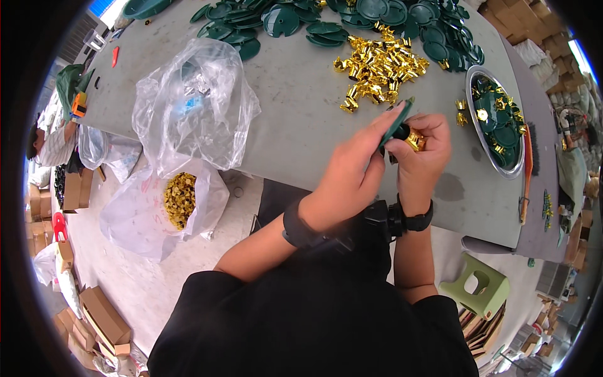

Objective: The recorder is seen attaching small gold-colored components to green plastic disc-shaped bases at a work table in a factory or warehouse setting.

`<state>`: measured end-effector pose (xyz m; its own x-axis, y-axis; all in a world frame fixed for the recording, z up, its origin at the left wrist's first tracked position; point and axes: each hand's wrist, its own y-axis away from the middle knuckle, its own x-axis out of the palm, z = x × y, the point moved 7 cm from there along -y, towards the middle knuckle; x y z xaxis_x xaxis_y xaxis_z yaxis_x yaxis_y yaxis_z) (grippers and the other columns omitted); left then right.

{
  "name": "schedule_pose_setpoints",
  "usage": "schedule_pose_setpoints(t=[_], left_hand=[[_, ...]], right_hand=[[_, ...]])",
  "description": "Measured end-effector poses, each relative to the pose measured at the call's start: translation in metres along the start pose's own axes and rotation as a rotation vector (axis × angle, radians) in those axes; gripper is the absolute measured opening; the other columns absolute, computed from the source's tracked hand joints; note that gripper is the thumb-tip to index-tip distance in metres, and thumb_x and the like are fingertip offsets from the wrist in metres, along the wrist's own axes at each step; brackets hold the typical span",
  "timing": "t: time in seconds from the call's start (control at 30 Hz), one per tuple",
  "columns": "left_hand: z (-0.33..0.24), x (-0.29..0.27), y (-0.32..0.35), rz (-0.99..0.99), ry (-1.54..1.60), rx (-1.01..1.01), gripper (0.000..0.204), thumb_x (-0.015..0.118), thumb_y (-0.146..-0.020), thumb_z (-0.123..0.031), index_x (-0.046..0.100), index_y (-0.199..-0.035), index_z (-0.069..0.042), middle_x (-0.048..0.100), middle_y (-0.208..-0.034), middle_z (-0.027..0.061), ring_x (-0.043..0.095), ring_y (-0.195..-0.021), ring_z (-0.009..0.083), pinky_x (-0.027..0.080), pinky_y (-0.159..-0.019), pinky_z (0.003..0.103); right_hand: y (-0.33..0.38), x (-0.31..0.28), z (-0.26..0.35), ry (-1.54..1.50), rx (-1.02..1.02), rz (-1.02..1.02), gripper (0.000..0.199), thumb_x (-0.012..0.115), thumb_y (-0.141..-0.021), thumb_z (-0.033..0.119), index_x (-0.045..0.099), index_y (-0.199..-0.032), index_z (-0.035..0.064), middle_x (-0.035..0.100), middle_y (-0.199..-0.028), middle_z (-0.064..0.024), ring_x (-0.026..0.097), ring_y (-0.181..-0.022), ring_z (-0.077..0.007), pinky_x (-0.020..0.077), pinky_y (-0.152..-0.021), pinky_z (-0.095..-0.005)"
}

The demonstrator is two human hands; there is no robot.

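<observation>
Over the near part of the grey table, my left hand (348, 169) grips a dark green disc (397, 119), tilted on edge. My right hand (424, 154) pinches a shiny gold fitting (414, 139) against the disc's face, beside a small black part. Whether the fitting is joined to the disc cannot be seen. Just beyond my hands lies a heap of gold fittings (383, 69). Loose green discs (282, 22) are piled along the far side. To the right, an oval metal tray (482, 146) holds green discs with gold fittings, and a few gold fittings lie beside it.
A crumpled clear plastic bag (207, 107) covers the table's left part. Below it hangs a white bag (135, 217) containing gold pieces. An orange-handled brush (528, 157) lies right of the tray. A green stool (493, 292) stands at lower right. Another person (53, 147) is far left.
</observation>
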<state>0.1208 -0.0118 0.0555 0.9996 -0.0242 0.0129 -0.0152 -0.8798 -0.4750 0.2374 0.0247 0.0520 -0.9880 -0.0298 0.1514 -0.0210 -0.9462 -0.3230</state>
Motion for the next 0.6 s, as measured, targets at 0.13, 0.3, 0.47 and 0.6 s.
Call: schedule_pose_setpoints(t=[0.13,0.3,0.47,0.6], left_hand=[[-0.004,0.002,0.000,0.025,-0.066,0.134,0.060,0.039,-0.070,0.016,0.043,-0.127,-0.001,0.045,-0.130,0.0188,0.042,-0.121,0.0352,0.037,-0.097,0.038],[-0.005,0.004,0.001,-0.022,-0.196,0.175,0.056,0.048,-0.070,0.012,0.046,-0.125,-0.001,0.047,-0.128,0.0179,0.045,-0.118,0.0352,0.039,-0.096,0.039],[0.003,0.007,-0.001,-0.078,-0.337,0.250,0.054,0.062,-0.069,0.004,0.051,-0.121,-0.003,0.051,-0.124,0.0155,0.048,-0.114,0.0361,0.042,-0.093,0.040],[0.007,0.004,0.000,-0.062,-0.424,0.320,0.053,0.067,-0.064,0.002,0.055,-0.116,-0.005,0.054,-0.121,0.0133,0.050,-0.113,0.0354,0.043,-0.093,0.040]], right_hand=[[0.001,-0.003,-0.010,-0.083,-0.016,0.038,0.045,0.082,-0.060,0.002,0.045,-0.086,0.0036,0.052,-0.079,-0.0009,0.052,-0.070,-0.0072,0.0438,-0.061,-0.0200],[0.005,0.000,-0.004,0.087,-0.164,0.037,0.032,0.073,-0.076,0.016,0.045,-0.086,0.0035,0.051,-0.078,-0.0002,0.048,-0.067,-0.0062,0.0418,-0.060,-0.0201],[0.005,0.000,-0.009,0.169,-0.023,-0.071,0.029,0.039,-0.097,0.029,0.048,-0.093,0.0013,0.052,-0.082,-0.0020,0.048,-0.073,-0.0061,0.0418,-0.067,-0.0205],[0.003,-0.002,-0.016,0.173,-0.054,-0.063,0.024,0.040,-0.096,0.022,0.049,-0.100,0.0000,0.054,-0.087,-0.0030,0.051,-0.079,-0.0072,0.0427,-0.071,-0.0213]])
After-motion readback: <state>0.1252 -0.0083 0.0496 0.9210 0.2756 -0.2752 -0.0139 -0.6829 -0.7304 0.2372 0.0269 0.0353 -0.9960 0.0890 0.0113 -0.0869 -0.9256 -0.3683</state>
